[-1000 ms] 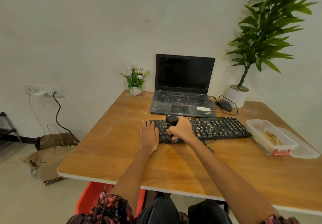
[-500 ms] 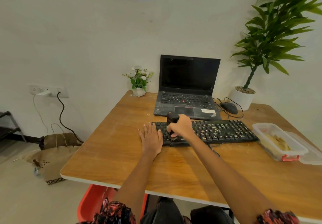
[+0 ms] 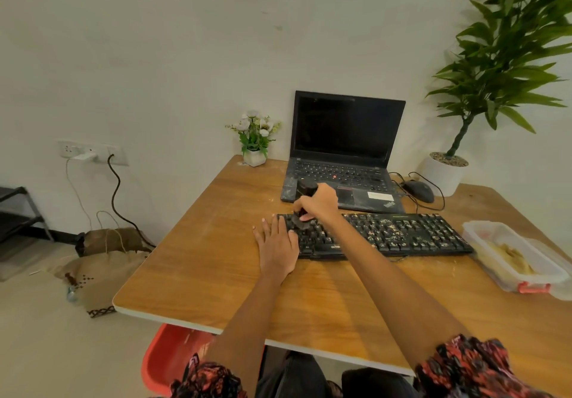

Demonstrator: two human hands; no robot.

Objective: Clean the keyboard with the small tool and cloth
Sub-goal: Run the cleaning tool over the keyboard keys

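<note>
A black keyboard [image 3: 402,236] sprinkled with pale crumbs lies across the wooden table [image 3: 198,273]. My right hand [image 3: 318,204] grips a small black cleaning tool [image 3: 305,191] upright, its lower end down on the keys at the keyboard's far left corner. My left hand [image 3: 275,246] lies flat with straight fingers on the table and the keyboard's left end, steadying it. I see no cloth in this view.
An open black laptop [image 3: 343,149] stands just behind the keyboard, with a wired mouse [image 3: 419,190] to its right. A clear plastic box [image 3: 513,258] with food sits at the right. A small flower pot [image 3: 254,140] and a tall potted plant [image 3: 445,174] stand at the back.
My right hand has slid the tool toward the keyboard's far left edge. The camera view has shifted left. My left hand stays flat at the keyboard's left end.
</note>
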